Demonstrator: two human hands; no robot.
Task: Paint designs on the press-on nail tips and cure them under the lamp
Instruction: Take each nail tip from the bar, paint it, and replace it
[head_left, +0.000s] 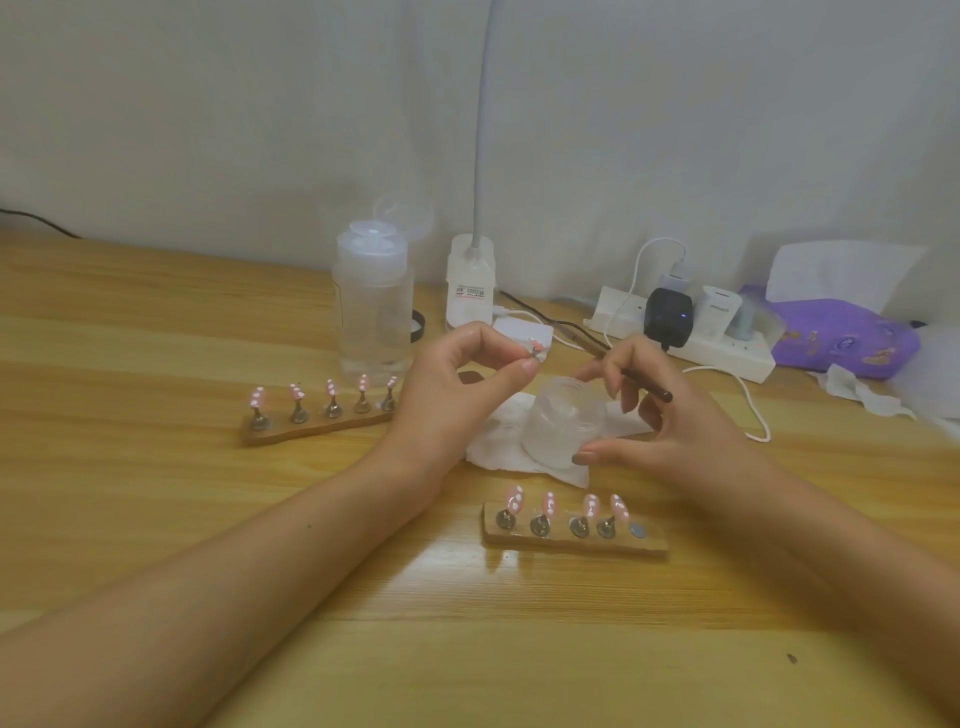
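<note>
Your left hand (462, 389) pinches one tip (535, 353) up above the jar (566, 421), likely so the brush (644, 382) held in your right hand (685, 426) can reach it, leaving one spot bare on the near rack (571, 539).

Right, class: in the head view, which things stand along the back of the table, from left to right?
In order: clear bottle → lamp base → power strip → purple pack.
</note>
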